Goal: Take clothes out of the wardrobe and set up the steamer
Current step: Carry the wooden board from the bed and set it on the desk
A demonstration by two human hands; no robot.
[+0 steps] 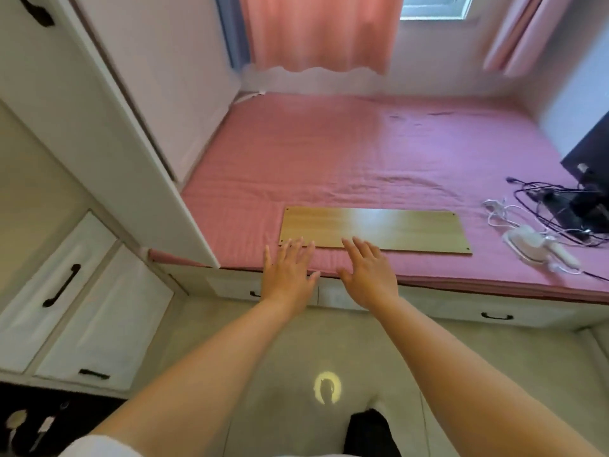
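Both my arms reach forward over the floor toward a pink bed (346, 153). My left hand (288, 272) and my right hand (367, 270) are spread flat with straight fingers, holding nothing, their fingertips at the near edge of a light wooden board (389, 229) lying on the bed. A white handheld steamer (530, 244) with a white cord lies on the bed at the right. The white wardrobe (108, 103) stands at the left, its tall door swung open toward the bed. No clothes are in view.
Black cables and a dark device (580, 199) lie at the bed's right edge. White drawers with black handles (62, 285) sit low on the left, and more drawers run under the bed. Pink curtains (316, 31) hang at the back. Grey floor (296, 341) lies below me.
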